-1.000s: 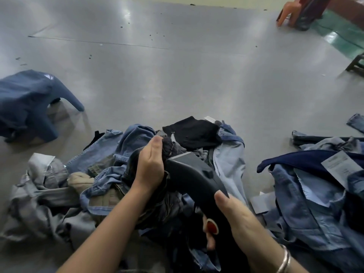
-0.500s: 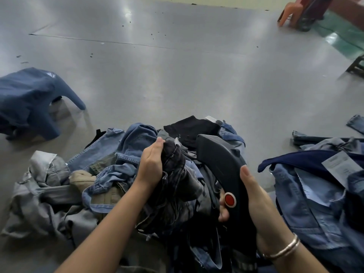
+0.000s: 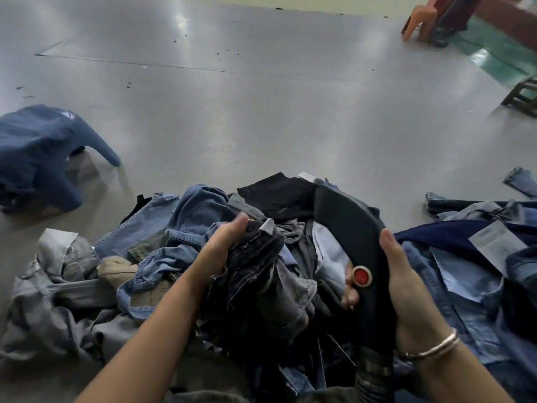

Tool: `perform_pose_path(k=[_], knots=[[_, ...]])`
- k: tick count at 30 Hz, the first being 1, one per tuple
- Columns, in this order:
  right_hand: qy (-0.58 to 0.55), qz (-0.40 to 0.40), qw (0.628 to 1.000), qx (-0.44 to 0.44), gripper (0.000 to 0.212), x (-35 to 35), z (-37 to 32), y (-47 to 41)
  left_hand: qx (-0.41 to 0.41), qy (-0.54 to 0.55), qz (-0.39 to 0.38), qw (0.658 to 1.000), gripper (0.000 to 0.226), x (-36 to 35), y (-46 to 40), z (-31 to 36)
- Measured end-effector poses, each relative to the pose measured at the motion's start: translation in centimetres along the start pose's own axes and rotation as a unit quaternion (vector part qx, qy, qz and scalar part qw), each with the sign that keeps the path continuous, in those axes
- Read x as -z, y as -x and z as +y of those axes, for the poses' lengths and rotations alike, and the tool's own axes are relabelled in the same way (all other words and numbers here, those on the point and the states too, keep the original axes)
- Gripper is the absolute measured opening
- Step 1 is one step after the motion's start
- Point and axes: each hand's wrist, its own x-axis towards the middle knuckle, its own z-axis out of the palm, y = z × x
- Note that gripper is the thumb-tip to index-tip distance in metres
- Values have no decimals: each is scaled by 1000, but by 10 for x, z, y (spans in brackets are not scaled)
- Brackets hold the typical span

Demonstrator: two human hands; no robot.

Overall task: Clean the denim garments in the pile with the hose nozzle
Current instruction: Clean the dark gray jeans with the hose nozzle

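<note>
A heap of denim garments (image 3: 162, 257) in pale blue, grey and dark washes lies on the grey floor in front of me. My left hand (image 3: 223, 245) grips a bunched dark denim garment (image 3: 255, 274) lifted above the middle of the heap. My right hand (image 3: 406, 286) holds the black hose nozzle (image 3: 351, 228) by its handle, fingers wrapped round it beside the red button (image 3: 361, 276). The nozzle's head points away from me, to the right of the dark garment. Its ribbed hose (image 3: 374, 376) runs down to the bottom edge.
A second heap of blue denim with a white paper tag (image 3: 494, 245) lies at the right. A blue garment (image 3: 37, 152) sits apart on the floor at the left. An orange plastic chair (image 3: 421, 21) and a dark stool (image 3: 523, 97) stand far right.
My right hand has swung the nozzle from against the dark garment out to the right and turned its head away from me. My left hand keeps hold of the dark garment.
</note>
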Motion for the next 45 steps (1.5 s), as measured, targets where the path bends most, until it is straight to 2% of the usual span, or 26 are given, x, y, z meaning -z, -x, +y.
perform_pose_path(k=[2, 5, 8, 11, 13, 16, 18, 21, 23, 27, 30, 33, 36, 39, 42, 45], knots=[[1, -18, 1000, 0, 64, 7, -4, 1, -23, -98, -46, 994, 49, 4, 1, 2], [44, -24, 999, 5, 68, 14, -3, 3, -45, -130, -63, 988, 27, 4, 7, 6], [85, -30, 996, 13, 75, 19, -2, 4, -82, -160, -35, 983, 23, 4, 9, 9], [132, -57, 990, 1, 74, 19, -3, 4, -104, -155, -27, 982, 13, 4, 9, 16], [144, -78, 986, -22, 79, 16, 0, 4, -107, -140, -44, 983, 23, 3, 10, 19], [162, -94, 981, -56, 93, 9, 5, -1, -97, -105, -109, 984, 28, 0, 14, 15], [153, -78, 984, -57, 91, 5, 3, -6, -82, -99, -145, 981, 29, -1, 17, 13], [90, -17, 995, -45, 73, 8, -7, -15, -75, -113, -170, 976, 28, 2, 18, 13], [53, -17, 997, -59, 68, 14, -12, -16, -80, -139, -168, 973, 25, 3, 18, 14], [144, -84, 979, -118, 77, 17, -1, -5, -97, -163, -148, 971, 25, 3, 17, 15], [172, -68, 974, -134, 77, 7, 6, -7, -109, -179, -170, 963, 27, 0, 18, 18], [105, 1, 990, -98, 69, 8, -3, -19, -125, -226, -157, 953, 29, -1, 19, 21], [41, 19, 998, -47, 65, 13, -8, -20, -137, -270, -82, 950, 32, 0, 15, 18], [71, 24, 997, -14, 73, 13, 1, -16, -148, -266, -27, 952, 24, -12, 14, 9], [52, 22, 998, -34, 80, 3, 11, -17, -197, -239, -43, 950, 36, -30, 18, 1], [-17, 1, 999, -51, 64, -6, 13, -20, -254, -249, -72, 932, 39, -38, 17, 0]])
